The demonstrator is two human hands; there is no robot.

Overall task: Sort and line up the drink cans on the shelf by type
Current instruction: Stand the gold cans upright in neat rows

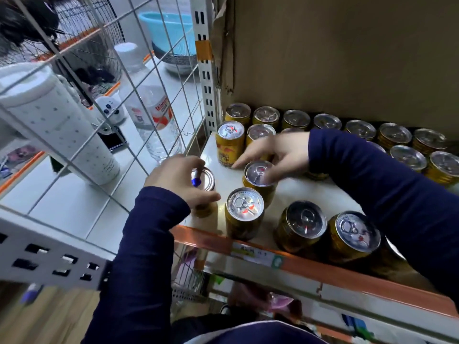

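Note:
Gold drink cans stand on a white shelf (310,192) with an orange front edge. My left hand (177,178) grips a can with a blue tab (207,192) at the shelf's front left corner. My right hand (275,151) rests its fingers on the top of another gold can (258,181), with one finger touching the base of an upright labelled can (229,142). A loose can (243,212) stands beside it near the front edge, and two more cans (303,224) (355,234) stand to the right. Several cans line the back rows (360,129).
A wire grid panel (104,135) and a slotted upright post (207,70) bound the shelf on the left. Behind the grid stand a white tumbler (62,125), a water bottle (151,112), a fan and a blue basin (169,28). Brown cardboard (347,58) backs the shelf.

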